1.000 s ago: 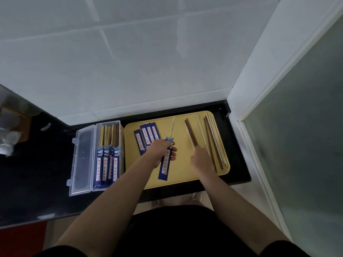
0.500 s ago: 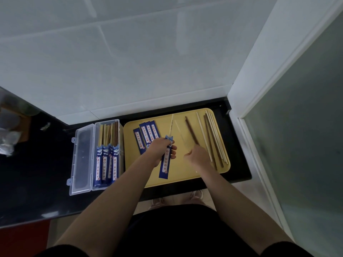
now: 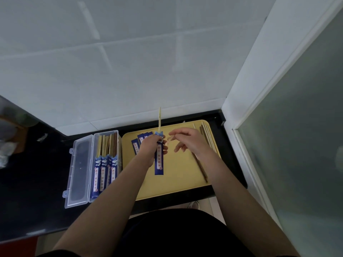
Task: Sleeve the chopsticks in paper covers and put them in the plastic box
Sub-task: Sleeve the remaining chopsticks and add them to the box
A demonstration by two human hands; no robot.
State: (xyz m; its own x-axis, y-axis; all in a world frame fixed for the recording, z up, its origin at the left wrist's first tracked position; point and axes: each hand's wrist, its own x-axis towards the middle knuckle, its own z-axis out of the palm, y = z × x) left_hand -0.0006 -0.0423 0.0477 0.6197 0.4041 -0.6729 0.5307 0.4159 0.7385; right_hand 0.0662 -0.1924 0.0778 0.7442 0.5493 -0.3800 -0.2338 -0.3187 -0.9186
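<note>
1. Nearest, the left hand (image 3: 151, 148) grips the blue paper cover (image 3: 159, 160) near its mouth, lifted over the middle of the yellow tray (image 3: 176, 188); one pale chopstick (image 3: 159, 117) already stands out of it toward the far edge. Keep that grip firm without crushing the mouth shut.
2. Just right of it, the right hand (image 3: 187, 141) pinches a second chopstick (image 3: 169, 139) between thumb and fingertips, its tip close to the mouth. Aim the tip alongside the first stick, then slide; forcing it risks tearing the paper.
3. Loose chopsticks (image 3: 206, 134) wait along the tray's right edge, spare covers (image 3: 142, 139) near its far left corner.
4. Left of the tray, the open plastic box (image 3: 106, 164) holds sleeved pairs, where this one goes.
</note>
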